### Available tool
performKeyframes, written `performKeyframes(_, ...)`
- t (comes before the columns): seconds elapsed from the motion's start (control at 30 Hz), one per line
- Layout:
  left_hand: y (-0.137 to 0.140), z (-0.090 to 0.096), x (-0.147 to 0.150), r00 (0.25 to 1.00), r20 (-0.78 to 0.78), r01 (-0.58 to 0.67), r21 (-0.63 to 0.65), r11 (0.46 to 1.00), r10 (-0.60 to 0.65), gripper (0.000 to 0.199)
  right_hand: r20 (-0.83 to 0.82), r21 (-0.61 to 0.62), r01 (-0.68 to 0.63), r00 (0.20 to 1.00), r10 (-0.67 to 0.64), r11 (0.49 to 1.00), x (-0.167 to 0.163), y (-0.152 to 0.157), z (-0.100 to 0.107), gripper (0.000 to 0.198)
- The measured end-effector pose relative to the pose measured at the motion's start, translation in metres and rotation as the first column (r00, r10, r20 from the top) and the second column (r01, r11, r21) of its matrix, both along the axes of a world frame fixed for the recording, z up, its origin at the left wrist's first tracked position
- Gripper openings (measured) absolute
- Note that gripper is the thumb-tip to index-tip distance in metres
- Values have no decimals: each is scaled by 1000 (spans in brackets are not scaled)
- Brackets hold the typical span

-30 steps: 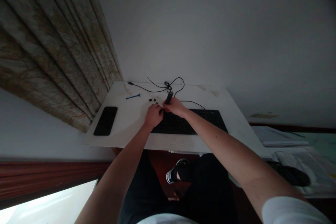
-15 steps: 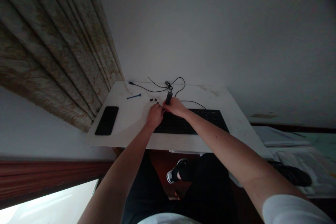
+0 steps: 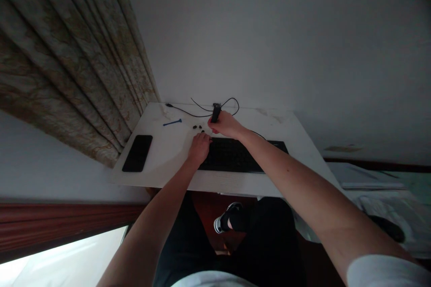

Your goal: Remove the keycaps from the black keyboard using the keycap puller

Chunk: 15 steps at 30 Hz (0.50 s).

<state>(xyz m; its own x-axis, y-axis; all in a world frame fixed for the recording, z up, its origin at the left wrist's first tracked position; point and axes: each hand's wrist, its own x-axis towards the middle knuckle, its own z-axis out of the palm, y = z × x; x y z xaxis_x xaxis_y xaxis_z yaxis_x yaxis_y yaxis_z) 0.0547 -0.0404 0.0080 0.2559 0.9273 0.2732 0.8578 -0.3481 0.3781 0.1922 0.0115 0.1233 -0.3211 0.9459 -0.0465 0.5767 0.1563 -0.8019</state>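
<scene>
A black keyboard lies on the white desk. My left hand is closed over its upper left corner, fingers curled at the edge. Raised above the keyboard's back edge, my right hand is closed around a black-handled tool; the tool's working end is hidden by the fingers. Beyond my left fingertips lie a few small black pieces, probably keycaps. Behind the tool, a black cable loops across the desk.
A blue double-ended stick tool and a black phone lie on the desk's left part. A patterned curtain hangs at the left. The wall rises behind the desk. Papers and plastic bags sit at the right.
My right hand has lifted up and away from my left hand with the black-handled tool. My left hand stays on the keyboard's corner.
</scene>
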Motion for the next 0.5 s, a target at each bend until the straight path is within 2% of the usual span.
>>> performKeyframes(0.13, -1, 3, 1, 1000, 9, -9, -12, 1000, 9, 14, -102, -28, 39, 994, -42, 999, 11, 9, 9, 5)
performKeyframes(0.23, -1, 3, 1, 999, 27, -18, -9, 1000, 18, 15, -186, -20, 173, 967, -174, 985, 45, 7, -3, 14)
performKeyframes(0.3, -1, 4, 0, 998, 49, -31, -10, 999, 32, 16, -223, 10, 314, 926, -304, 949, 81, 2, -17, 19)
performKeyframes(0.37, 0, 4, 0, 996, 78, -49, -15, 999, 50, 17, -314, 28, 478, 838, -447, 878, 125, -5, -34, 23)
performKeyframes(0.4, 0, 5, -1, 994, 96, -60, -16, 998, 61, 17, -377, 28, 566, 769, -516, 824, 149, -10, -43, 25)
performKeyframes(0.5, 1, 4, -2, 983, 159, -96, -11, 995, 96, 17, -555, -5, 782, 516, -653, 623, 218, -29, -73, 24)
